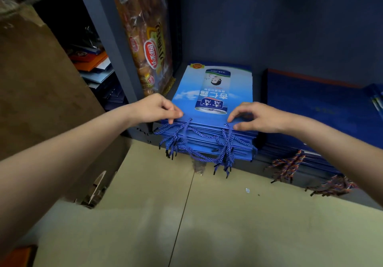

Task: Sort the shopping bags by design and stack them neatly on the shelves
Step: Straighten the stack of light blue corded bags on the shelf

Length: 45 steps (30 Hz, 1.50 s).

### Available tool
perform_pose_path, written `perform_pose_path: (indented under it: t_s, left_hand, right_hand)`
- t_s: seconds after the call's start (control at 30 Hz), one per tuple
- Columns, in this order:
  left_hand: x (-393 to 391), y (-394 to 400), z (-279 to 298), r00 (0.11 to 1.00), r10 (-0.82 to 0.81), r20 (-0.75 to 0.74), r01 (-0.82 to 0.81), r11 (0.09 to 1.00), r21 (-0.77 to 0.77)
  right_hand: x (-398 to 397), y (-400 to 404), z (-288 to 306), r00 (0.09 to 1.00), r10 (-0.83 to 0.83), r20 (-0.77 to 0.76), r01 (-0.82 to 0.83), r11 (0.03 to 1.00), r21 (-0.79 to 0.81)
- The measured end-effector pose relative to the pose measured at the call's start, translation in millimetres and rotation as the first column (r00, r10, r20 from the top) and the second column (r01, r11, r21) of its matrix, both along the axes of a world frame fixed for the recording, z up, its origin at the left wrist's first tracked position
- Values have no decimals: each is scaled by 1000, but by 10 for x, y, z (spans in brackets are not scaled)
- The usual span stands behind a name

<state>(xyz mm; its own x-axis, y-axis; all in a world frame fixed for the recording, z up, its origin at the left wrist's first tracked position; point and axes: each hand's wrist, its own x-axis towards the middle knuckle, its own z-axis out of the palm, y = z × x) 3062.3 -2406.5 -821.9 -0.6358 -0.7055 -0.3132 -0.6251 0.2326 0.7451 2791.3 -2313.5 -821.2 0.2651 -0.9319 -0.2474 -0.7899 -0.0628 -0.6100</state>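
A stack of light blue shopping bags (213, 88) printed with a can and white characters lies flat on the low shelf (259, 88), blue cord handles (199, 144) hanging off its front edge. My left hand (155, 107) pinches the stack's near left corner with curled fingers. My right hand (257, 117) grips the near right edge, thumb under the top bags and fingers on top. To the right lies a lower stack of dark blue bags (323, 109) with multicoloured cords (290, 167).
An orange snack-print bag (149, 39) stands upright against the grey shelf post (107, 39) at the left. Behind the post is a pile of mixed orange and dark bags (97, 68). Flattened cardboard (186, 215) covers the floor in front; a brown box (31, 80) stands left.
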Motion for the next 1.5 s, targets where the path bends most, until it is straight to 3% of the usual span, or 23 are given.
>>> perform_pose_path:
  t_s: [0.07, 0.23, 0.3, 0.37, 0.43, 0.47, 0.53, 0.57, 0.6, 0.7, 0.83, 0.9, 1.03, 1.1, 1.2, 1.5]
  left_hand:
    - [-74, -26, -21, 997, -49, 64, 55, 994, -96]
    - [-237, -7, -51, 945, -170, 280, 257, 915, -311]
    - [-267, 7, -63, 918, -194, 346, 318, 882, -349]
    - [-263, 0, -31, 905, -206, 372, 335, 885, -325]
    - [-222, -34, 3, 916, -211, 342, 309, 913, -265]
    - [-201, -42, 16, 925, -211, 315, 291, 928, -234]
    - [-178, -52, 13, 942, -205, 267, 263, 943, -203]
    - [-175, -55, -3, 945, -202, 257, 256, 947, -195]
    - [-180, -56, -17, 947, -199, 251, 249, 950, -189]
    - [-220, -46, -20, 960, -181, 213, 219, 962, -166]
    - [-237, -31, 46, 986, -109, 128, 121, 988, -91]
    - [-261, -10, 56, 984, -108, 140, 122, 987, -101]
    - [-365, 15, 26, 949, -139, 283, 220, 935, -278]
    - [-371, -1, 40, 955, -144, 258, 221, 929, -298]
    - [-342, -51, 85, 971, -110, 213, 181, 919, -350]
    - [-353, -132, 99, 977, -6, 215, 109, 874, -473]
  right_hand:
    - [-53, 5, 16, 995, 57, -81, -54, 998, 37]
    - [148, 47, -55, 924, 87, -371, -159, 973, -166]
    - [251, 47, -35, 902, 92, -421, -208, 948, -240]
    - [280, 14, -6, 958, 64, -280, -149, 944, -295]
    - [286, -21, 47, 994, -112, 11, 112, 970, -216]
    - [280, -36, 88, 934, -267, 238, 294, 952, -84]
    - [241, -107, 171, 581, -568, 583, 525, 809, 265]
    - [191, -156, 209, 419, -646, 638, 572, 734, 367]
    - [132, -211, 234, 322, -691, 648, 606, 676, 420]
    - [53, -303, 227, 246, -739, 628, 641, 609, 466]
    - [87, -318, 164, 348, -709, 614, 625, 663, 412]
    - [106, -297, 148, 482, -654, 583, 599, 732, 325]
    - [113, -151, 100, 874, -430, 225, 420, 903, 94]
    - [108, -77, 93, 967, -251, 29, 250, 967, 45]
    - [118, -43, 99, 989, -120, -85, 117, 992, -39]
    - [78, 20, -23, 997, -59, -41, 38, 915, -401]
